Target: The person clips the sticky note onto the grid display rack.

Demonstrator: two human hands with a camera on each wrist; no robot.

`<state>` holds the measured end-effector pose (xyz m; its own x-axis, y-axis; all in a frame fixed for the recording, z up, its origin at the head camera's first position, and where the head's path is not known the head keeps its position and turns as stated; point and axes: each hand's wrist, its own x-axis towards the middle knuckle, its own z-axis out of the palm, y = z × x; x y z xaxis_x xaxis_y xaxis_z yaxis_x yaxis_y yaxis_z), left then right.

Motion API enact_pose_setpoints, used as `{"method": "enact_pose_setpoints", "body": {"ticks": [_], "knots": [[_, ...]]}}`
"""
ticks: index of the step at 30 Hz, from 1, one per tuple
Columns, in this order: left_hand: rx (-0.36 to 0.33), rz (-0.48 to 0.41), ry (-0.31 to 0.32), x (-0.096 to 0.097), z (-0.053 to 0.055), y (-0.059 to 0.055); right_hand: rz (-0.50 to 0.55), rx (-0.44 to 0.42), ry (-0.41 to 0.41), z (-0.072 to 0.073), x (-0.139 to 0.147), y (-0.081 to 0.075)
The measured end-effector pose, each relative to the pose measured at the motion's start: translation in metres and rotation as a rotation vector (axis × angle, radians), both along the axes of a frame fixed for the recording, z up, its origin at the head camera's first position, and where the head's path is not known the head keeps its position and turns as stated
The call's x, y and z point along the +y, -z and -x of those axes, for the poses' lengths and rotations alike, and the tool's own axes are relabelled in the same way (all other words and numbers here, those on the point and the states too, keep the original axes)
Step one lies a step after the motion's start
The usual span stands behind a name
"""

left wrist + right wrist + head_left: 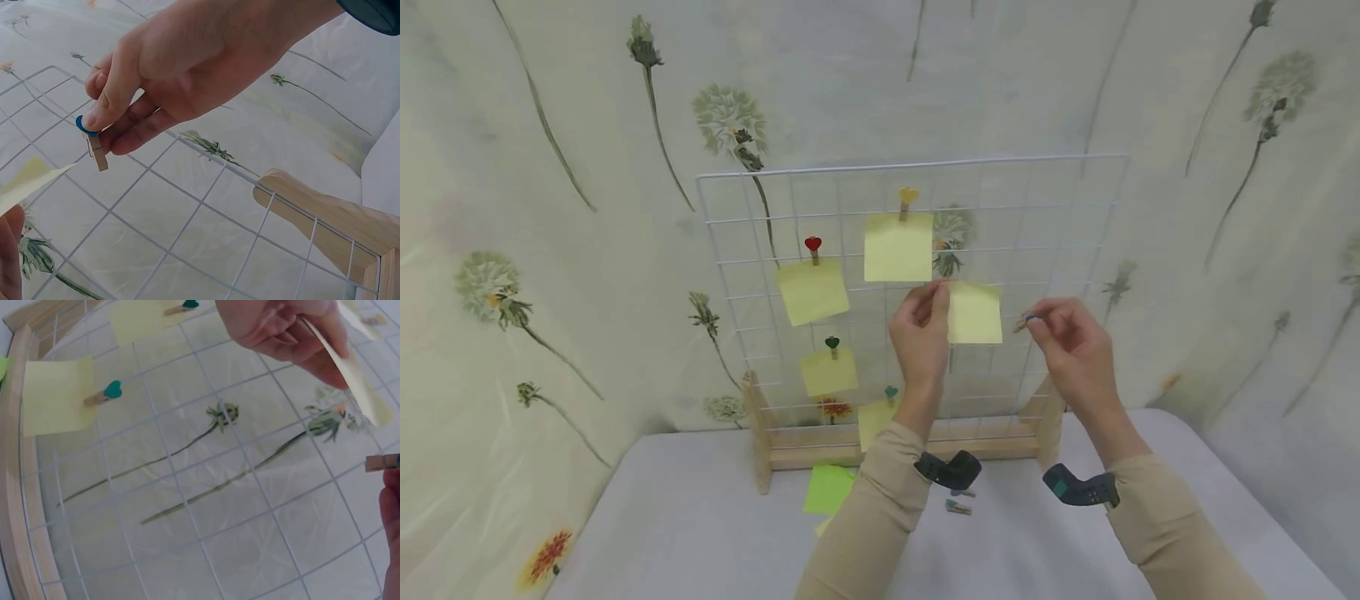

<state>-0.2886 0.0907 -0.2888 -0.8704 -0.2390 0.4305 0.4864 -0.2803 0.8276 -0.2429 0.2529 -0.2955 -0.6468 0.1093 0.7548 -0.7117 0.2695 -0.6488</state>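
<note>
My left hand pinches a yellow sticky note by its left edge, in front of a white wire grid. To the right of that note, my right hand pinches a small wooden clothespin with a blue top between thumb and fingers. A gap separates the clothespin from the note. Seen in the right wrist view, the held note stands nearly edge-on, slightly curved. Above it on the grid, another yellow note hangs from a clothespin with a yellow heart.
Left on the grid hang notes under a red heart clothespin and a dark green one. A teal heart clothespin holds a lower note. A wooden stand supports the grid. Green paper and loose clothespins lie on the white table.
</note>
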Motion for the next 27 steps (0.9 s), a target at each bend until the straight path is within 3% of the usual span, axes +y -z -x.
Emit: {"method": "enact_pose_setpoints", "body": {"ticks": [4,10,14,19,27], "knots": [[-0.016,-0.021,-0.003,0.003,0.008,0.002,0.003,-0.016,0.016,0.002,-0.001,-0.007],[-0.035,-0.039,0.009,0.005,0.006,-0.003,-0.019,0.007,0.063,0.016,0.008,-0.011],[-0.03,-0.043,0.003,0.005,0.005,-0.004,0.0,0.045,0.035,0.02,0.008,-0.016],[0.003,-0.042,-0.018,0.005,0.006,-0.005,0.028,0.056,-0.031,0.014,-0.001,-0.027],[0.039,-0.025,-0.016,0.008,0.008,-0.014,-0.03,0.034,0.024,0.002,-0.009,-0.045]]}}
